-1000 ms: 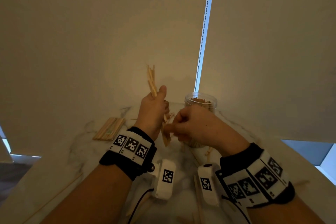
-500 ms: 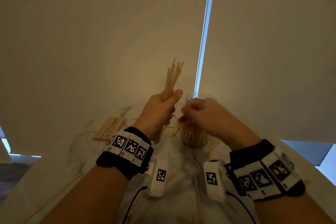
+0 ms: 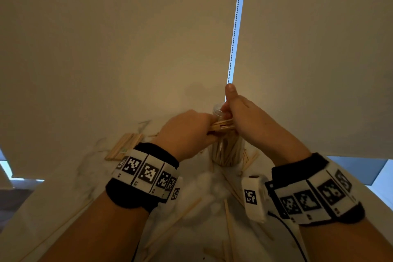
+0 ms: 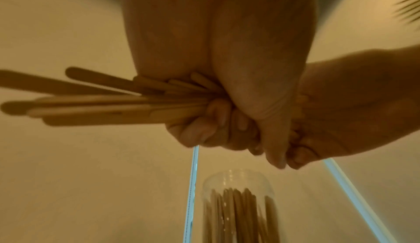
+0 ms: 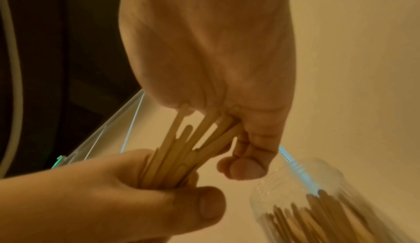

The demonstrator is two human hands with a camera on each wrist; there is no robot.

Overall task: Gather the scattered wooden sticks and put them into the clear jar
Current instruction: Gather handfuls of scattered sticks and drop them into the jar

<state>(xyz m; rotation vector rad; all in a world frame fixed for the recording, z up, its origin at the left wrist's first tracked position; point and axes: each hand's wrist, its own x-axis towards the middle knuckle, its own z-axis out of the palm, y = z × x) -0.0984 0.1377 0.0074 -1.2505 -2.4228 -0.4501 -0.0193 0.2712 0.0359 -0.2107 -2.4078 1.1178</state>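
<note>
Both hands hold one bundle of flat wooden sticks [image 3: 222, 126] lying level in front of the clear jar [image 3: 226, 153]. My left hand [image 3: 189, 132] grips the bundle's left part; its free ends fan out in the left wrist view, sticks [image 4: 90, 101]. My right hand [image 3: 246, 119] curls round the right end, thumb raised, sticks [image 5: 181, 149] running between both fists. The jar [image 4: 236, 209] [image 5: 322, 203] stands upright below the hands, filled with several sticks.
Loose sticks [image 3: 228, 225] lie scattered on the white marble table [image 3: 63, 198] near me and around the jar's foot. A neat stack of sticks [image 3: 123, 148] lies at the left rear. Closed blinds and a bead chain [image 3: 235, 27] stand just behind the jar.
The left hand has tipped the bundle from upright to level and lowered it in front of the jar. The right hand has moved up and closed on the bundle's other end.
</note>
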